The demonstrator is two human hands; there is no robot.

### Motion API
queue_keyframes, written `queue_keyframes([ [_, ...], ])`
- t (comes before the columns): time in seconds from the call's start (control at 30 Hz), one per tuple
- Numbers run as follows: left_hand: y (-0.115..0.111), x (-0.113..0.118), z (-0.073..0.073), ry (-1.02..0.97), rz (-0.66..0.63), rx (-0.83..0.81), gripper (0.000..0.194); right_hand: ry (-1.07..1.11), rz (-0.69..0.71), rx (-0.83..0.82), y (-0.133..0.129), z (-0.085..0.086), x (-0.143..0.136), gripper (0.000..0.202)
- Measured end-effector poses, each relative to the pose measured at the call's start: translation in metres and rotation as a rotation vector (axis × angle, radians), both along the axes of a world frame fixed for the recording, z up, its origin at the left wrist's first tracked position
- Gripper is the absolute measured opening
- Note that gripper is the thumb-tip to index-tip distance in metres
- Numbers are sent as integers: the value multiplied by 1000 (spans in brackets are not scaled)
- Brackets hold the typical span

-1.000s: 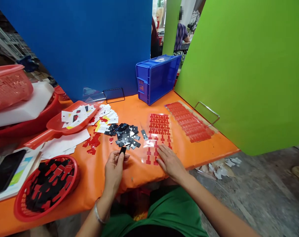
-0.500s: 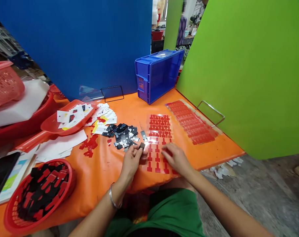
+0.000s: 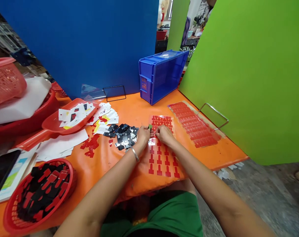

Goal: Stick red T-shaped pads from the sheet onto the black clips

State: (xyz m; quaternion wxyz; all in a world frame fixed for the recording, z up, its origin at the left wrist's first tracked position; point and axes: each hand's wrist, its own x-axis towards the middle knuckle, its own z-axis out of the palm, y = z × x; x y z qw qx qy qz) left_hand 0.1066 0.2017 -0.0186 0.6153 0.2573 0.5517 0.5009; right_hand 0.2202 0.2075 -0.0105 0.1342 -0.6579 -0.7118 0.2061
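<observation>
My left hand (image 3: 143, 136) is closed on a small flat dark piece (image 3: 149, 126), whose tip pokes out past the fingers with a greenish shine. Close beside it, my right hand (image 3: 164, 135) has its fingers pinched together; whatever they hold, if anything, is hidden. Both hands are over a clear sheet of red T-shaped stickers (image 3: 159, 160), laid out in rows and partly covered by the hands. Just left of my left hand lies a pile of small flat black pieces (image 3: 126, 135), some with pale, shiny faces.
Loose red bits (image 3: 90, 144) and a red dustpan (image 3: 50, 124) with printed cards lie leftward. A red basket (image 3: 71, 184) holds black and red pieces. A blue crate (image 3: 146, 80) stands at the back. Another red sheet (image 3: 194, 123) lies right, by a green panel (image 3: 258, 82).
Both hands have moved forward over the sticker sheet and come close together. The left still grips the dark piece; the right hand's fingers have drawn into a pinch. The view has shifted slightly.
</observation>
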Motion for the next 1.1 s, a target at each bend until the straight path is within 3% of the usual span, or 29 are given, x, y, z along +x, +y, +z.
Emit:
queue_keyframes([
  [0.4,5,-3,-6,184,-41,-19,18,16,-28,-52,3,3,1,8],
  [0.7,2,-3,5,201,-52,-49,19,-20,-2,157,-12,-9,1,17],
  [0.9,3,-3,5,227,-51,-60,18,6,-36,122,-11,-5,-1,13],
  [1.1,0,-3,1,231,-19,-44,18,271,-47,164,-15,-10,8,10],
])
